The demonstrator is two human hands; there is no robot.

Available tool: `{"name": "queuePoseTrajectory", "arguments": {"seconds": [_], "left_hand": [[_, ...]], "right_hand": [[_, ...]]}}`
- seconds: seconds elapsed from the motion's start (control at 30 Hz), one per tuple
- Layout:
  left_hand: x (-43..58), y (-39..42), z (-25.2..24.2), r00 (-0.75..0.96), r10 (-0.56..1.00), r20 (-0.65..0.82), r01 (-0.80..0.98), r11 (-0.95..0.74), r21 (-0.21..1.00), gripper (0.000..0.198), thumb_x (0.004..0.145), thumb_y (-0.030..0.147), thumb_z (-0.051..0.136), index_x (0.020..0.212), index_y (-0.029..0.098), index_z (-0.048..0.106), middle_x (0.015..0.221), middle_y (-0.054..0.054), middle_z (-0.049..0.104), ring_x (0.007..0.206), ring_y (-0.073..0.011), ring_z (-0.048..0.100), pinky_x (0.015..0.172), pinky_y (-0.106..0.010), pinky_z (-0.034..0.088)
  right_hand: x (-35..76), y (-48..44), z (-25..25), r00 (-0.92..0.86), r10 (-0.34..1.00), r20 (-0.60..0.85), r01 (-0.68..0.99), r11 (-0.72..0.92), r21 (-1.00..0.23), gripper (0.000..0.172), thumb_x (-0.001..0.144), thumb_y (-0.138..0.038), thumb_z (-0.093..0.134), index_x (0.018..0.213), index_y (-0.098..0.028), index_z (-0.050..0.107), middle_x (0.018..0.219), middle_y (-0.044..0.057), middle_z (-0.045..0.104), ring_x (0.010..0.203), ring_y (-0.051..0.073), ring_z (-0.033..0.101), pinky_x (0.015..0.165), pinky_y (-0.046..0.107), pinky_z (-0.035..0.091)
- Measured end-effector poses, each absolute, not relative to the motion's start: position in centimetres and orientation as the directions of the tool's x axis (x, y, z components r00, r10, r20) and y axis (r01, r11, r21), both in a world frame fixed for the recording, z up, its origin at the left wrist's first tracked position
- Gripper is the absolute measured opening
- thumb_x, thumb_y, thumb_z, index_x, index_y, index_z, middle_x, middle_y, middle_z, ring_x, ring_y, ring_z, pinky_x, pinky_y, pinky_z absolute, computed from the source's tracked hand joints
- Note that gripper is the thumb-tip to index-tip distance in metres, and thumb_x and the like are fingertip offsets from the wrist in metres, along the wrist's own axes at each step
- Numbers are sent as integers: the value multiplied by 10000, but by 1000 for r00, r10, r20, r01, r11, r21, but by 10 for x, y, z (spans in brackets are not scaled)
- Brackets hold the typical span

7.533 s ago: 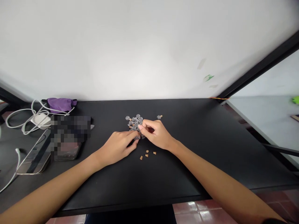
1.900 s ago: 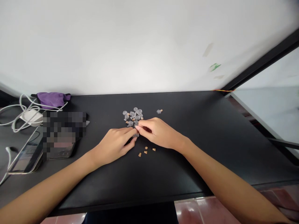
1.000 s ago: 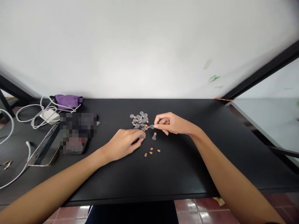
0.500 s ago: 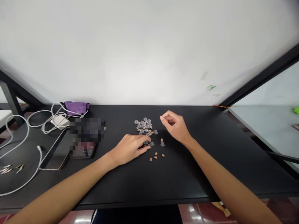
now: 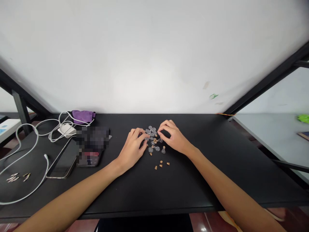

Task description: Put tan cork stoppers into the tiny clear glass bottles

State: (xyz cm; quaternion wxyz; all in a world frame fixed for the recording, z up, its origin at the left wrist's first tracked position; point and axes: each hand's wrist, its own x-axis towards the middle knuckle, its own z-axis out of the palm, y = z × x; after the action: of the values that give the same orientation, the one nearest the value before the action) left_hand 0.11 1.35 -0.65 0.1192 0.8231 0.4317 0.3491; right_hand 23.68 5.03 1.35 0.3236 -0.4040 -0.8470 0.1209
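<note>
we find both hands closed in on the heap of tiny glass bottles [image 5: 152, 132], which lies on the black table [image 5: 217, 161] about mid-width, nearer the wall than the front edge. the left hand [image 5: 132, 146] lies palm down, fingers bent in against the heap's left side. the right hand [image 5: 174, 139] meets it from the right, fingertips curled onto the top bottles. whether either hand actually pinches a bottle we cannot tell, as the fingers hide it. three stray bottles [image 5: 156, 149] lie just in front of the heap, and a few loose corks [image 5: 161, 164] lie nearer the person.

risks noted:
- the bottles look rounded and the table smooth. in our judgement, a nudge from either set of fingers could send several rolling out of the heap.
- the corks sit between the two forearms. a wrist drawn back carelessly could sweep them toward the front edge and onto the floor.
- the glass is clear and small. fingers pressing down into the heap could crack a bottle or pick up two at once.
- the phone [image 5: 61, 162] and white cable [image 5: 31, 135] lie well apart to the left. we rate any snagging there as unlikely.
</note>
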Motion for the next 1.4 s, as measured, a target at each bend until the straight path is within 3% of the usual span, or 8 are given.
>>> {"name": "queuePoseTrajectory", "arguments": {"seconds": [0.13,0.37,0.5,0.63,0.83,1.07,1.4], "left_hand": [[1,15,-9,313,821,477,634,-554,539,242,972,103,546,1119,244,676,1224,-76,573,1184,-246,485,1058,-462,438],[0,20,-10,238,873,426,635,-472,612,245,978,131,538,1139,260,670,1326,-69,605,1310,-251,477,1125,-499,374],[-3,21,-9,205,889,409,637,-438,634,297,1013,153,477,1236,276,629,1500,-68,555,1508,-259,353,1193,-564,274],[-6,24,-12,201,908,367,613,-409,676,359,1038,178,430,1356,275,565,1577,-79,491,1571,-259,268,1217,-595,245],[-5,29,-19,233,927,294,582,-375,721,392,1032,188,442,1400,233,568,1556,-100,518,1539,-235,349,1256,-516,292],[-3,30,-19,252,927,279,541,-374,753,385,1060,272,421,1405,239,588,1574,-76,498,1537,-222,354,1272,-479,290],[0,28,-18,300,917,264,560,-393,729,356,1058,299,433,1334,266,656,1559,-44,517,1525,-248,377,1261,-522,287]], "right_hand": [[232,46,12,-518,757,399,639,652,-408,141,994,-242,561,1046,-249,692,1257,105,595,1225,282,503,1076,484,445],[235,49,7,-519,765,382,661,642,-388,179,1001,-248,550,1071,-261,714,1395,93,594,1342,300,495,1121,555,436],[240,55,2,-441,795,417,651,603,-460,247,1021,-236,490,1157,-249,695,1517,62,558,1471,258,441,1206,520,389],[245,62,-4,-320,823,470,667,548,-505,297,1033,-258,455,1198,-227,700,1559,64,529,1527,238,368,1262,478,336],[252,67,-14,-196,927,321,680,364,-636,471,1048,-354,442,1491,-236,553,1583,93,490,1520,285,371,1267,525,299],[268,83,-29,-74,949,307,415,309,-856,444,1043,-456,444,1388,-261,644,1432,56,655,1384,247,566,1235,462,368],[261,71,-22,-41,984,174,99,178,-979,480,992,-551,550,1375,-275,634,1400,72,677,1398,270,551,1248,485,351]]}}
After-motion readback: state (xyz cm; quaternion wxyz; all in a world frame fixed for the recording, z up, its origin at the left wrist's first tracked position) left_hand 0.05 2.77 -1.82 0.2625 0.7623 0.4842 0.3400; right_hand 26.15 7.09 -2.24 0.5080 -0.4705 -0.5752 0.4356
